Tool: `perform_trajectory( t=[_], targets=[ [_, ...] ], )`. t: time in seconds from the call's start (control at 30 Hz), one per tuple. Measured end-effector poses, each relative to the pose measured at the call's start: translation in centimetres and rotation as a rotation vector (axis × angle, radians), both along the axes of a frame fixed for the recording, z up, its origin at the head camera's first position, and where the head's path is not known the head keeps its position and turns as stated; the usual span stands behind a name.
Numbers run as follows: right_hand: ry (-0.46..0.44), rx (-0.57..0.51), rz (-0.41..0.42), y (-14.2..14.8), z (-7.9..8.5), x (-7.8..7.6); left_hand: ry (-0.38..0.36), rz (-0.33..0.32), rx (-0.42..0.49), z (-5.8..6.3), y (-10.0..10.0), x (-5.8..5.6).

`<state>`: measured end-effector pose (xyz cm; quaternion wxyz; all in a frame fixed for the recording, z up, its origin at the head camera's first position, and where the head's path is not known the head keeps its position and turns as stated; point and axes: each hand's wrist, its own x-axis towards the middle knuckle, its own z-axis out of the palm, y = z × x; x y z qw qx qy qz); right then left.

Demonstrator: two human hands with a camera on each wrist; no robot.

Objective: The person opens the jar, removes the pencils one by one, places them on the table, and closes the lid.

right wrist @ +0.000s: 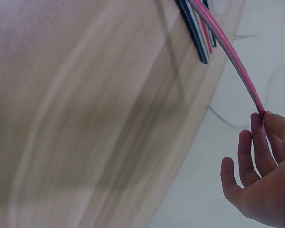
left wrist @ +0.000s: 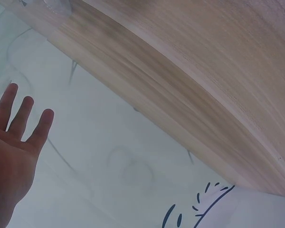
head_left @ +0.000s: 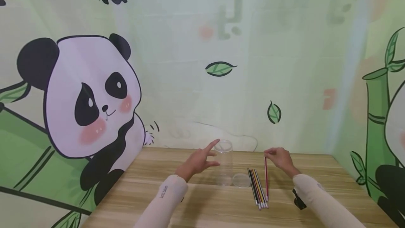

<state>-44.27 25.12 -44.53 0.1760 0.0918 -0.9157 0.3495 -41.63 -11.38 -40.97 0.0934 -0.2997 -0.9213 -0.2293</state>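
A clear plastic jar (head_left: 225, 164) stands upright and uncapped on the table. My left hand (head_left: 198, 163) is at its left side with fingers extended, the index fingertip right at the rim. In the left wrist view that hand (left wrist: 14, 161) shows straight, spread fingers. Thumb and index finger of my right hand (head_left: 281, 158) pinch a red pencil with a dark stripe (head_left: 266, 180) by its top end; the pencil hangs nearly vertical. In the right wrist view the pinched tip of this pencil (right wrist: 237, 61) is plain. Several pencils (head_left: 257, 187) lie side by side left of it.
A round clear lid (head_left: 242, 181) lies between the jar and the loose pencils. The wooden table (head_left: 202, 207) ends at a fabric backdrop (head_left: 177, 80) printed with pandas, leaves and bamboo, close behind the jar.
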Motion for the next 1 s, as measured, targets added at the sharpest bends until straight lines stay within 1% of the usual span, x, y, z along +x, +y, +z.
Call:
perform_trajectory(
  t=[0.17, 0.4, 0.47, 0.67, 0.77, 0.87, 1.0],
  targets=[
    [-0.019, -0.016, 0.002, -0.4, -1.4, -0.2, -0.002, -0.002, -0.007, 0.0, 0.0, 0.0],
    [0.013, -0.02, 0.023, -1.2, -2.9, -0.2, -0.006, 0.001, -0.015, 0.0, 0.1, 0.1],
    [-0.011, -0.018, 0.01, -1.5, -3.2, -0.2, -0.006, 0.003, -0.013, 0.1, 0.1, 0.2],
    [-0.103, -0.028, -0.037, -2.3, -3.9, 0.4, 0.016, -0.016, -0.012, 0.0, 0.1, 0.3],
    [-0.114, -0.036, -0.036, -2.7, -4.3, 0.7, 0.01, -0.008, -0.006, -0.1, 0.0, 0.3],
    [-0.104, -0.027, -0.034, -3.0, -4.6, 0.7, 0.008, 0.0, 0.004, -0.2, -0.1, 0.1],
    [-0.091, -0.004, -0.04, -3.1, -4.8, 0.5, 0.021, -0.011, 0.013, 0.0, -0.2, -0.2]
  ],
)
